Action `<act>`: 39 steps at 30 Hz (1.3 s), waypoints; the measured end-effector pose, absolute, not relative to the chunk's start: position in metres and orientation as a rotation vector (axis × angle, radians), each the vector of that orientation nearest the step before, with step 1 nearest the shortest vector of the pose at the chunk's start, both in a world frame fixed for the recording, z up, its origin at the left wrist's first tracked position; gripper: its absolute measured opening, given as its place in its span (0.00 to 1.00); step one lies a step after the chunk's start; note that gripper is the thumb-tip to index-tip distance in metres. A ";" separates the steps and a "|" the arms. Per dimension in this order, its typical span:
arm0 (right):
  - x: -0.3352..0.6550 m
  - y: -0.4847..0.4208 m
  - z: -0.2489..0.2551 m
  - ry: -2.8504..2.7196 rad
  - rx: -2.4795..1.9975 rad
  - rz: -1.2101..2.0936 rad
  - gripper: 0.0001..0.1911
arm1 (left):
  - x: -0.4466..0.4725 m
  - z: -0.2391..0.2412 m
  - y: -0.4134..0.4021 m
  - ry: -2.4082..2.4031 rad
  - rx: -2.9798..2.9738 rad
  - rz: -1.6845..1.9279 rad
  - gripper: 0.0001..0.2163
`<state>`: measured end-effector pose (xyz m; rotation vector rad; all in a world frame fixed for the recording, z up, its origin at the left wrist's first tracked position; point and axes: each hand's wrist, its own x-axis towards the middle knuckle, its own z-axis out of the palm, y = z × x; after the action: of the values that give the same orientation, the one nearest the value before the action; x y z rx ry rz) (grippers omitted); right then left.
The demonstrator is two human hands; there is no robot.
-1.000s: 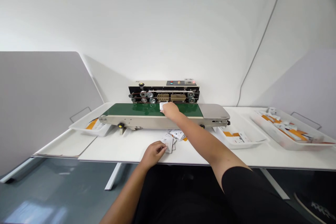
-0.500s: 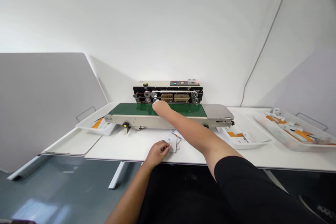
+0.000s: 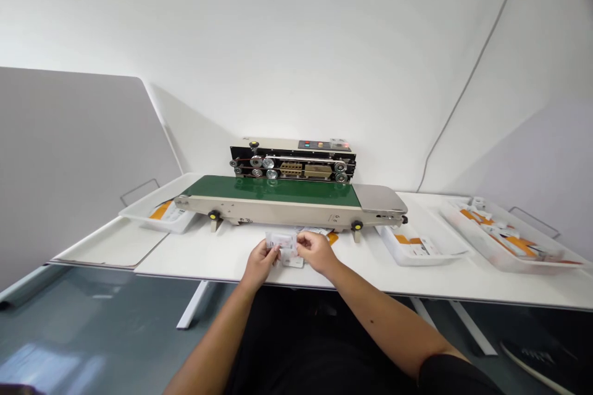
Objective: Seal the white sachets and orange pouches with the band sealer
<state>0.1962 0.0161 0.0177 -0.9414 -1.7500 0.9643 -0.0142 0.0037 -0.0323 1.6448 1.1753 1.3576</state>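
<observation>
A small clear-and-white packet (image 3: 281, 240) is stretched between my two hands over the front of the table. The fingers of my left hand (image 3: 259, 265) pinch its left side, and my right hand (image 3: 317, 252) grips the right side. Just beneath lies another white packet (image 3: 293, 258), partly covered by the upper one. Behind my right hand, more packets with an orange part (image 3: 332, 238) show in front of the machine, mostly hidden. Beyond my hands stands a band sealer (image 3: 293, 163) with rollers and a green conveyor belt (image 3: 296, 191).
A shallow plastic tray (image 3: 178, 224) with orange and white packets sits at the belt's left end. On the right are a second tray (image 3: 419, 258) and a fuller bin (image 3: 514, 264) of packets. A grey panel (image 3: 78, 166) rises at the left. The white table's (image 3: 208, 262) edge is close to me.
My right hand has come back from the sealer's rollers down to the table front. It now holds a packet together with my left hand. The view has shifted slightly.
</observation>
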 end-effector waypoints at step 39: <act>0.318 0.172 0.129 -0.953 -1.194 1.058 0.05 | -0.005 -0.006 -0.012 1.118 2.028 0.930 0.11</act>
<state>0.3175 0.1720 0.1285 -1.1939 -0.9526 1.0584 -0.0050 -0.0120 -0.0062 2.0280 1.1177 0.9304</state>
